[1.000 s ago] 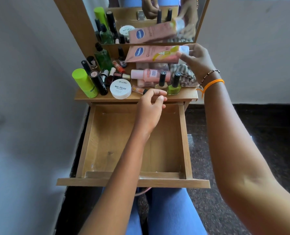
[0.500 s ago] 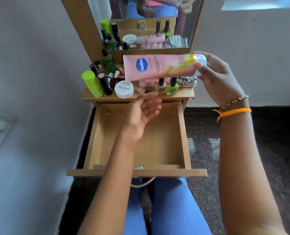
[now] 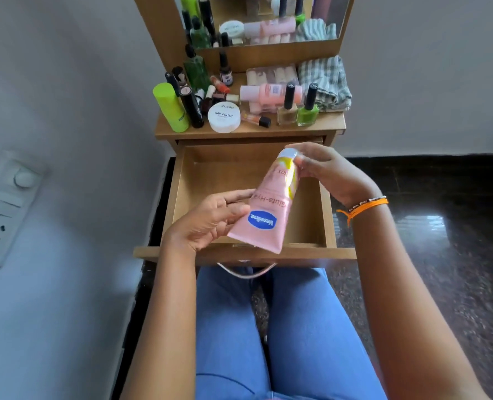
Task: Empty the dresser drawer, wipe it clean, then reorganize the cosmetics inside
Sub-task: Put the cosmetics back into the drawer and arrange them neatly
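You are holding the pink tube (image 3: 264, 207) over the open drawer (image 3: 327, 215): right hand (image 3: 330, 176) pinching its cap end, left hand (image 3: 210, 222) gripping its flat end. Remaining cosmetics are sitting on the dresser top (image 3: 249, 131).

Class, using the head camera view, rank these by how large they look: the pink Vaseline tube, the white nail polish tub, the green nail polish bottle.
1. Pink Vaseline tube, though it is nearest the camera.
2. White nail polish tub.
3. Green nail polish bottle, looking close to the tub in size, so this order is unsure.
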